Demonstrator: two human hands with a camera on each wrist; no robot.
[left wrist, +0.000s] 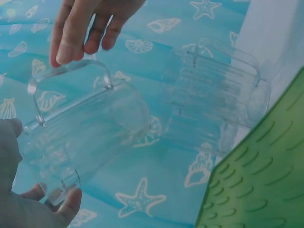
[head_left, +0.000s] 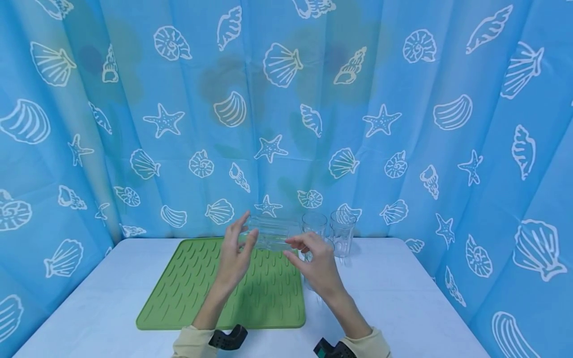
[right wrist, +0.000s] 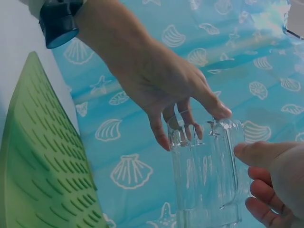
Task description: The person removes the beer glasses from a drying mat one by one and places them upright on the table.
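A clear glass mug point(head_left: 273, 232) with a handle is held sideways above the far part of a green ridged mat point(head_left: 188, 288). My left hand point(head_left: 235, 253) grips its thick-looking end, the thumb on one side and the fingers on the other, as the right wrist view shows. At the handle point(left wrist: 71, 71), my right hand point(head_left: 315, 261) pinches with thumb and fingertips. Some of the right fingers are hidden in the head view. Beyond the right hand stand more clear glasses, among them a front one point(head_left: 314, 223) and a right one point(head_left: 342, 236).
The mat lies on a white-covered table point(head_left: 380, 298), left of the glasses. Behind the table hangs a blue curtain point(head_left: 286, 134) with white shells and starfish. At least one further glass is partly hidden behind my right hand.
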